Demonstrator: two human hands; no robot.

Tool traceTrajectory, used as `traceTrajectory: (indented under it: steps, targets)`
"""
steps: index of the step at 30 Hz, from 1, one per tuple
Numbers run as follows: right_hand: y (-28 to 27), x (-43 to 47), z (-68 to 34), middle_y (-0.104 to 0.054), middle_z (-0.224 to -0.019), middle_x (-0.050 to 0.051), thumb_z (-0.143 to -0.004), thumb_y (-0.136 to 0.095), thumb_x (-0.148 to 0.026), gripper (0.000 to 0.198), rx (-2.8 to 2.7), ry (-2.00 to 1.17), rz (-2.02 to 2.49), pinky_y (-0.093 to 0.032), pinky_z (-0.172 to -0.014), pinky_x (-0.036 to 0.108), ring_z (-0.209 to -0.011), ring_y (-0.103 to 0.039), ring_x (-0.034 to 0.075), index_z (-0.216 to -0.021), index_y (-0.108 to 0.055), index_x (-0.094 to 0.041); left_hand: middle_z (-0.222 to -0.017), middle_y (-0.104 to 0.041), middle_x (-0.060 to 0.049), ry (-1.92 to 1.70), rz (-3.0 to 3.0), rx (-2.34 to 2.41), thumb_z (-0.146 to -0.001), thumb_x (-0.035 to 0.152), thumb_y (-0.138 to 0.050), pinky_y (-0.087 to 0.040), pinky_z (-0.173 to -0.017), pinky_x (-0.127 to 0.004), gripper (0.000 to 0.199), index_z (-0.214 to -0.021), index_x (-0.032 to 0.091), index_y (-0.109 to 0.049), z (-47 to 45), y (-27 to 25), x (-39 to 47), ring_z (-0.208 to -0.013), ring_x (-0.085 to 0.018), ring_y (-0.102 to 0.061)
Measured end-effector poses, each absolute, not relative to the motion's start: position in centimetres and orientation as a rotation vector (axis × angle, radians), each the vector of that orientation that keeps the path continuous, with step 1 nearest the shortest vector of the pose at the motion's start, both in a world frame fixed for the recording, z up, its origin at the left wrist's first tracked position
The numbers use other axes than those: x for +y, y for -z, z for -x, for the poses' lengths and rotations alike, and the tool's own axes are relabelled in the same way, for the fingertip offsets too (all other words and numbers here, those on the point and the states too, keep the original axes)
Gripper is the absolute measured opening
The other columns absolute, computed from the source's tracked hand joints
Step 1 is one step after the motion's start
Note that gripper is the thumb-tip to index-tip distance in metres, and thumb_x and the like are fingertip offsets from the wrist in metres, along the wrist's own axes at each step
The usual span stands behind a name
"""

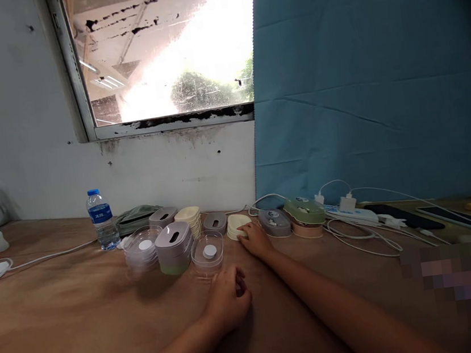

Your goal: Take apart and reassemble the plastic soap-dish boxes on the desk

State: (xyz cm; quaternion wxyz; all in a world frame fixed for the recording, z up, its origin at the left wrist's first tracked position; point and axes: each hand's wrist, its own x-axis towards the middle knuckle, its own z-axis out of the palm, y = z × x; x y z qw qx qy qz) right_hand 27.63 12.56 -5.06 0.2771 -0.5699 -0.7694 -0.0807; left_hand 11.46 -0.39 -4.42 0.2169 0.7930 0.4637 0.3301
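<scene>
My right hand [255, 239] reaches to a low stack of cream oval trays [235, 223], its fingertips on their right edge. Nearer to me, my left hand [229, 296] hovers over or rests on the table with fingers loosely curled, thumb apart, and nothing visible in it. Just beyond it lies a stack of clear plastic lids [202, 252] with a round white disc on top. Left of these, a lilac slotted box [174, 244] has a green base, beside another pile of clear lids [135, 252].
Behind stand a taller cream stack [189, 219], grey slotted parts [215, 223] and a water bottle [102, 221]. To the right are a grey oval box [274, 222], a green-lidded box [304, 211], white cables [367, 235], a power strip [354, 214] and phones [455, 215].
</scene>
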Motion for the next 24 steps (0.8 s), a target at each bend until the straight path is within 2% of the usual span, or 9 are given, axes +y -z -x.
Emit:
traceTrajectory:
  steps: [7, 12, 19, 24]
  targets:
    - [4.2, 10.5, -29.0, -0.055, -0.107, 0.008, -0.087, -0.045, -0.027, 0.024, -1.927, 0.008, 1.387, -0.046, -0.080, 0.037, -0.094, -0.054, 0.019, -0.106, -0.052, -0.015, -0.080, -0.059, -0.001, -0.915, -2.205, 1.264, -0.066, 0.012, -0.048, -0.035, -0.071, -0.027, 0.018, -0.083, 0.018, -0.047, -11.5, 4.4, -0.3, -0.080, -0.017, -0.050]
    - [3.9, 3.5, -32.7, -0.056, -0.101, 0.007, -0.085, -0.041, -0.035, 0.029, -1.973, -0.145, 1.264, -0.049, -0.067, 0.031, -0.074, -0.056, 0.017, -0.104, -0.053, -0.018, -0.080, -0.058, -0.002, -0.905, -2.206, 1.237, -0.067, 0.012, -0.049, -0.037, -0.071, -0.027, 0.014, -0.080, 0.018, -0.048, -11.4, 4.3, -0.3, -0.079, -0.017, -0.050]
    - [2.3, -5.8, -38.5, -0.054, -0.108, 0.007, -0.085, -0.040, -0.032, 0.023, -2.330, -0.408, 1.185, -0.043, -0.087, 0.036, -0.098, -0.051, 0.021, -0.103, -0.051, -0.024, -0.086, -0.053, -0.005, -1.113, -2.465, 1.219, -0.072, 0.012, -0.044, -0.039, -0.076, -0.031, 0.014, -0.083, 0.018, -0.049, -11.0, 2.3, 0.2, -0.083, -0.019, -0.049]
    - [1.3, -7.7, -38.4, -0.053, -0.111, 0.007, -0.082, -0.040, -0.022, 0.022, -2.440, -0.374, 1.186, -0.042, -0.088, 0.033, -0.101, -0.050, 0.019, -0.101, -0.053, -0.024, -0.094, -0.054, -0.008, -0.853, -2.718, 1.504, -0.075, 0.013, -0.043, -0.035, -0.087, -0.035, 0.017, -0.088, 0.017, -0.054, -12.3, -0.4, 6.0, -0.093, -0.022, -0.048]
